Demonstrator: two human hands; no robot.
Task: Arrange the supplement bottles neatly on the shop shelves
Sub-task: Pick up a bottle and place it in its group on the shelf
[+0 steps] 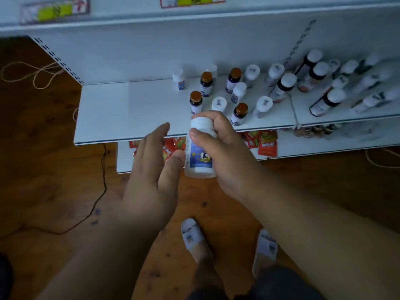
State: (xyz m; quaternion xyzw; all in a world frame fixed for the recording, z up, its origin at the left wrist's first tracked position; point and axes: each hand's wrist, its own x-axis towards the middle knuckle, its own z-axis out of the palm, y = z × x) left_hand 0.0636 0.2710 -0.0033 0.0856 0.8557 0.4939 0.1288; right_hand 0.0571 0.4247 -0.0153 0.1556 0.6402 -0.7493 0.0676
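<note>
White bottle [200,148] w/ blue label, upright, held just in front of the white shelf [134,109] edge, above the wood floor [54,169]. Right hand [225,152] wrapped round it, fingers over the cap, thumb across the front. Left hand [151,167] beside it, fingers straight, thumb tip touching the bottle's side. On the shelf behind: brown-capped bottles [195,102] mixed w/ white-capped ones [219,104], loosely scattered. Red sachets [267,142] on the lower shelf beneath.
</note>
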